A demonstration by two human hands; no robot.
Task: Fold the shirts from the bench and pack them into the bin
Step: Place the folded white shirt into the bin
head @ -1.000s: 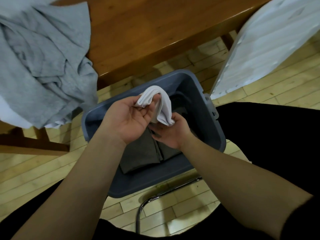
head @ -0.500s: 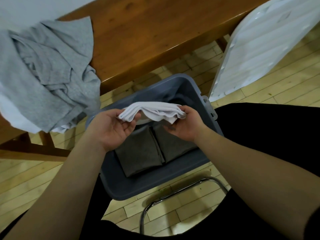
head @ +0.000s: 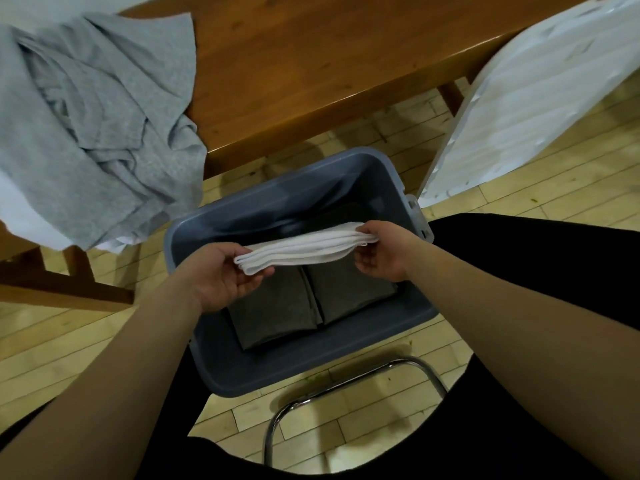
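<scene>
A folded white shirt (head: 304,249) is stretched flat above the grey bin (head: 277,367). My left hand (head: 221,278) pinches its left end and my right hand (head: 384,252) pinches its right end. Inside the bin lie two folded dark grey shirts (head: 277,310) side by side on the bottom. A crumpled light grey shirt (head: 93,123) lies on the wooden bench (head: 311,64) at the left, partly hanging over its front edge, with white cloth (head: 14,216) under it.
A white ribbed bin lid (head: 526,98) leans against the bench at the right. A chrome chair frame (head: 346,379) curves just in front of the bin on the wooden floor. My dark-clothed legs flank the bin.
The white shirt went from a bunched roll in my hands to a flat folded strip, as both hands moved apart over the bin.
</scene>
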